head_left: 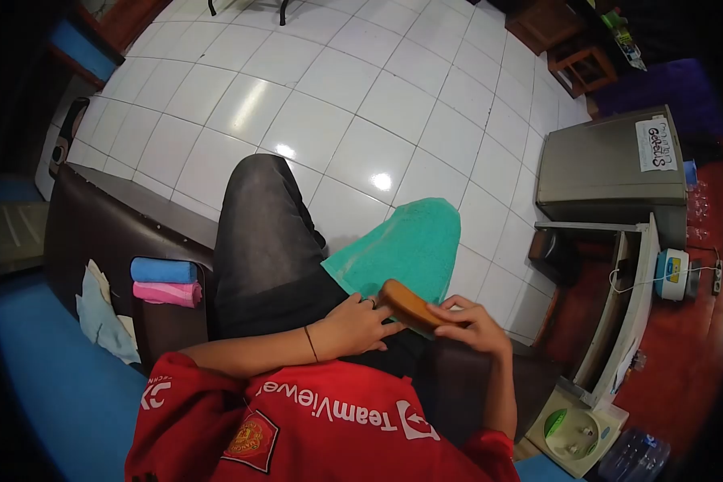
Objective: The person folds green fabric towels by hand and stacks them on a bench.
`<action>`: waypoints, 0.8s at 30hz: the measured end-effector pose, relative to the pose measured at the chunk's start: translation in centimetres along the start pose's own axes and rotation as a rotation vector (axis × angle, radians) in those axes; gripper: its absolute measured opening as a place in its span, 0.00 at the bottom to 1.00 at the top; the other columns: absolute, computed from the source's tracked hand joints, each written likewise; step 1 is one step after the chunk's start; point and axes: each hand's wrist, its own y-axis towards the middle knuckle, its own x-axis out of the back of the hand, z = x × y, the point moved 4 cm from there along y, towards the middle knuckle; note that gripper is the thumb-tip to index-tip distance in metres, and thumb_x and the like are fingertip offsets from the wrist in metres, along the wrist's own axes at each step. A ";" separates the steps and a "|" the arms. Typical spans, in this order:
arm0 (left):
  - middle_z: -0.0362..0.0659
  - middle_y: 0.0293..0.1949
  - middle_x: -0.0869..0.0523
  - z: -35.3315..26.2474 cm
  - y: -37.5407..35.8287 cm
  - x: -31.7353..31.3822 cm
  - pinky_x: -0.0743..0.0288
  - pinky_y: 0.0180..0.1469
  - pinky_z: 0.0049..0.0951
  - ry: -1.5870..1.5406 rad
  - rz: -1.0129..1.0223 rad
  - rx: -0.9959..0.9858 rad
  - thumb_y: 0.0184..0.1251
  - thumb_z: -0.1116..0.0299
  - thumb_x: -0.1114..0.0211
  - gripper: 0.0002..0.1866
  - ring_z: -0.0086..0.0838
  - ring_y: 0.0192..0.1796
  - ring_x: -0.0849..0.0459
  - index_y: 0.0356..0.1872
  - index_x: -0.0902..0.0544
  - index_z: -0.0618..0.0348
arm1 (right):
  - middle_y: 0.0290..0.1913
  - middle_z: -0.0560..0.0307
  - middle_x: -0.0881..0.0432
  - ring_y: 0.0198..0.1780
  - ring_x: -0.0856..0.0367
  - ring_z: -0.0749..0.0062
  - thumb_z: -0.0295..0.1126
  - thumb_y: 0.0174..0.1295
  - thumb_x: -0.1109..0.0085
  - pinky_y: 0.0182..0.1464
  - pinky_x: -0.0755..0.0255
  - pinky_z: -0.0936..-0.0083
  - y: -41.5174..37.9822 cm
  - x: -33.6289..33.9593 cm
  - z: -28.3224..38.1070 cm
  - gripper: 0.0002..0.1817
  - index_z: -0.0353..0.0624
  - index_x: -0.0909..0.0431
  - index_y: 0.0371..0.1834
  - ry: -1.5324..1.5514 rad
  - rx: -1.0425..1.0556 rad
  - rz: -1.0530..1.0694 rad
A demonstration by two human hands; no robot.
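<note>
A brown wooden brush [410, 307] lies slantwise over my lap. My right hand [472, 325] grips its right end between thumb and fingers. Beside the other end is my left hand [355, 325], its fingers apart and partly hidden behind the brush; a ring and a thin dark wristband show on it. The brush's underside is turned away from view. A green towel [414, 245] is draped over my right thigh and knee, just beyond the brush. Dark trousers [257, 233] cover my left leg.
Rolled blue [162, 270] and pink [167, 293] cloths rest on the dark sofa arm [128, 217] at left, beside a pale cloth [103, 309]. A small fridge [606, 173], a shelf [639, 281] and a dish [572, 434] stand at right.
</note>
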 end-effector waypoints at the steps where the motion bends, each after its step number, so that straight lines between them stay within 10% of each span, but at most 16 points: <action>1: 0.40 0.44 0.20 0.1 0.0 0.0 0.27 0.44 0.34 -0.013 -0.006 -0.005 0.60 0.47 0.35 0.31 0.37 0.45 0.19 0.66 0.27 0.36 | 0.36 0.58 0.25 0.38 0.25 0.73 0.31 0.60 0.33 0.41 0.28 0.76 0.4 -0.4 0.9 0.22 0.50 0.20 0.60 -0.226 -0.029 0.030; 11: 0.40 0.46 0.18 0.6 -0.1 -0.1 0.28 0.47 0.41 -0.067 -0.040 -0.005 0.59 0.46 0.34 0.30 0.42 0.52 0.21 0.64 0.24 0.38 | 0.35 0.43 0.21 0.37 0.20 0.50 0.41 0.65 0.40 0.41 0.27 0.60 8.3 9.2 -7.7 0.19 0.55 0.20 0.59 -0.896 -0.268 -0.686; 15: 0.41 0.49 0.20 0.7 -0.2 0.0 0.28 0.50 0.49 -0.101 0.036 0.016 0.61 0.44 0.36 0.31 0.44 0.53 0.23 0.66 0.27 0.35 | 0.33 0.43 0.20 0.38 0.21 0.54 0.40 0.66 0.41 0.42 0.28 0.63 9.7 8.9 -2.5 0.21 0.53 0.22 0.62 -0.449 -0.318 -0.535; 18: 0.44 0.50 0.21 0.7 -0.3 -0.2 0.29 0.54 0.64 -0.123 0.033 0.023 0.62 0.46 0.36 0.31 0.48 0.54 0.24 0.67 0.27 0.34 | 0.31 0.44 0.20 0.32 0.21 0.61 0.38 0.67 0.40 0.39 0.27 0.69 9.6 5.3 3.2 0.21 0.48 0.23 0.63 -0.563 0.045 -0.215; 20: 0.46 0.51 0.22 1.1 0.1 0.1 0.33 0.54 0.72 -0.241 0.107 0.033 0.61 0.47 0.35 0.31 0.51 0.56 0.24 0.66 0.27 0.36 | 0.32 0.45 0.20 0.33 0.21 0.60 0.39 0.66 0.39 0.39 0.27 0.68 10.0 1.9 5.3 0.21 0.48 0.22 0.62 -0.481 0.124 0.302; 24: 0.48 0.52 0.23 1.5 0.1 -0.4 0.36 0.55 0.80 -0.362 0.155 0.064 0.59 0.49 0.33 0.31 0.55 0.59 0.26 0.66 0.26 0.35 | 0.38 0.36 0.16 0.42 0.16 0.47 0.47 0.63 0.40 0.45 0.24 0.58 13.5 2.1 1.2 0.21 0.47 0.18 0.52 -0.774 -0.271 0.240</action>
